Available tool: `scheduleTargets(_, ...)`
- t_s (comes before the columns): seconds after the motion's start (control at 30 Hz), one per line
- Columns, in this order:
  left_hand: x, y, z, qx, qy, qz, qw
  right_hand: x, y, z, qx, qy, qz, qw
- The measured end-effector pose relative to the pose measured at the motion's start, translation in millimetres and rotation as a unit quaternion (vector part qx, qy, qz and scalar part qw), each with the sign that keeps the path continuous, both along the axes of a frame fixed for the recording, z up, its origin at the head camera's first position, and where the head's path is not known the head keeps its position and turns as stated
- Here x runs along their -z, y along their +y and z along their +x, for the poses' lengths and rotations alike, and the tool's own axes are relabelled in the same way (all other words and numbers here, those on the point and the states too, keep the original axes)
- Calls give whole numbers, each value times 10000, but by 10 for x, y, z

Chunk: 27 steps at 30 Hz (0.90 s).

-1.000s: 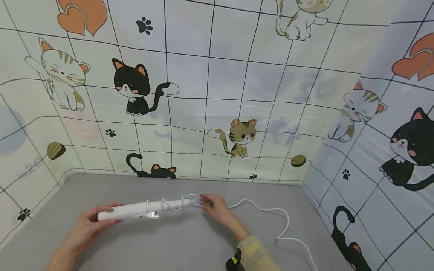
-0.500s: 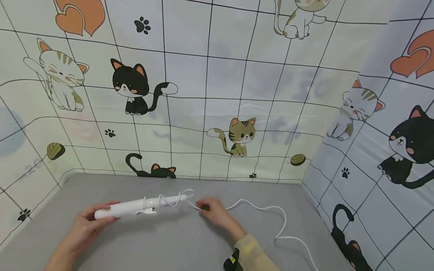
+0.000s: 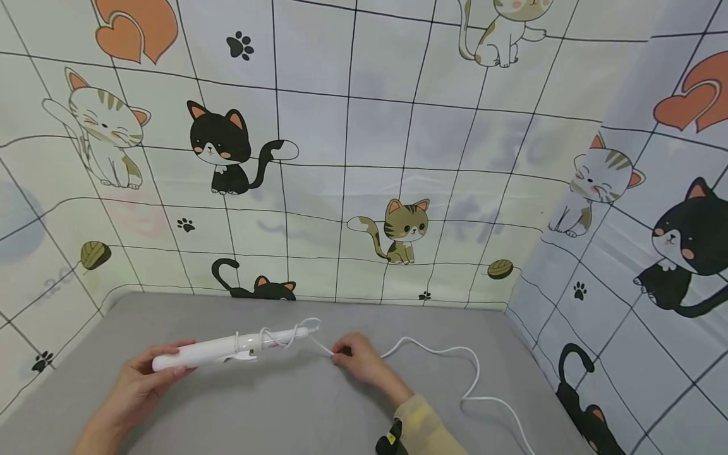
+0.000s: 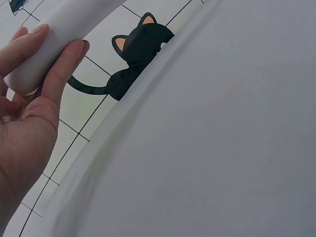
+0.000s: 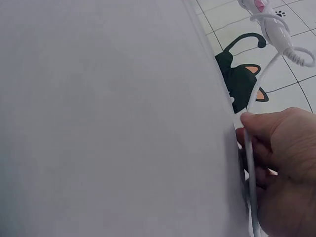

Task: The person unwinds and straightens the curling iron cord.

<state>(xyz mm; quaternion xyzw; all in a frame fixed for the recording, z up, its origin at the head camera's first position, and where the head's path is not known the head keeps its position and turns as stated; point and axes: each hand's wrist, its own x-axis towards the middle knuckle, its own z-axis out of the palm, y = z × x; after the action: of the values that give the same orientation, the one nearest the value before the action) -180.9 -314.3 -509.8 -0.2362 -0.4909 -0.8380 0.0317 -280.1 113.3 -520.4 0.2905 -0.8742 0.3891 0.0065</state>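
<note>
A: What is grasped by the left hand (image 3: 136, 381)?
B: The plain, rounded end of a white wand (image 3: 201, 353) is gripped there, between the fingers and the thumb.
A: And where is the wand located?
B: It is held above the grey surface (image 3: 273, 411), left of the middle, and its narrower end is pointed towards the right hand (image 3: 365, 363). A small clip (image 3: 243, 356) can be seen on its lower side.
A: Is anything grasped by the right hand?
B: A white cord (image 3: 478, 370) is pinched between thumb and finger, near the narrow end, though a gap is left between that hand and the wand. Part of the cord is wound loosely round the wand; beyond the hand it is laid in bends across the surface.
A: What is worn on the right arm?
B: A yellow sleeve (image 3: 430, 426) is worn, and a black device (image 3: 389, 441) is seen at the wrist.
A: And behind?
B: The wall (image 3: 318, 221) is covered with a black grid, and cats, hearts and paw prints are printed on it.
</note>
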Motion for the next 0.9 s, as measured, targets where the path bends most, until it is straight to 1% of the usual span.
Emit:
scheduleTargets(0.03,6,-9,-1,97,41,100,9999,-9,12,7,24,-66,-97,9999)
scheduleTargets(0.13,13,-28,4,210,111,275,9993,-32,47,19,150,-218,-401,9988)
scheduleTargets(0.23,9,-40,15,223,117,296,9992,-50,96,16,258,-240,-638,9973)
scheduleTargets(0.27,8,-41,21,177,93,239,9995,-52,116,15,312,-243,-655,9971)
scheduleTargets(0.43,10,-49,39,156,-69,-17,9999,-68,229,-8,525,-167,-654,9963)
scheduleTargets(0.5,13,-53,42,83,-162,-134,9997,-92,266,-20,577,-148,-676,9959)
scheduleTargets(0.6,30,-62,41,19,-225,-269,9994,-156,309,-37,731,-180,-689,9948)
scheduleTargets(0.73,56,-71,34,55,-289,-424,9987,-263,356,-54,940,-18,-652,9934)
scheduleTargets(0.9,62,-59,26,11,-443,-576,9974,-369,416,-44,1094,244,-826,9903)
